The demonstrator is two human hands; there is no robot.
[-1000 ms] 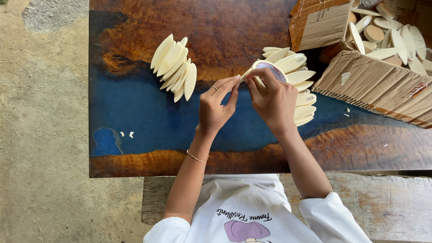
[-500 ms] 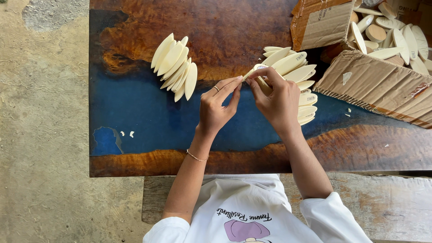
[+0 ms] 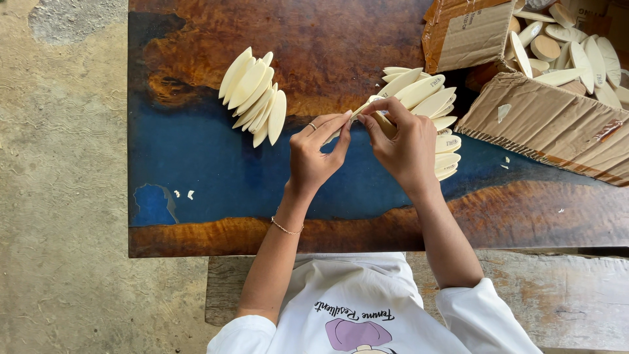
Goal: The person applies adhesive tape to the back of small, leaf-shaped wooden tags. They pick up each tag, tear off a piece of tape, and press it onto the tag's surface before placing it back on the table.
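- Partly hidden, the pale oval wooden piece (image 3: pixel 364 107) shows only as a thin edge between the two hands; its face cannot be made out.
- Left hand (image 3: pixel 316 152) has its fingers (image 3: pixel 334 124) together, pinched on the piece's lower end, above the blue strip of the bench (image 3: pixel 196 164).
- Right hand (image 3: pixel 403 141) has its fingers clamped on the upper end, and covers much of the right stack (image 3: pixel 432 105) of like pieces behind it.
- Left stack (image 3: pixel 254 97) lies fanned and well apart, with bare bench between it and the hands.
- Torn cardboard box (image 3: pixel 544 121) runs off the right edge; the pieces inside are cut off.
- Near bench edge lies just below the wrists, beside a plank seat (image 3: pixel 576 295).
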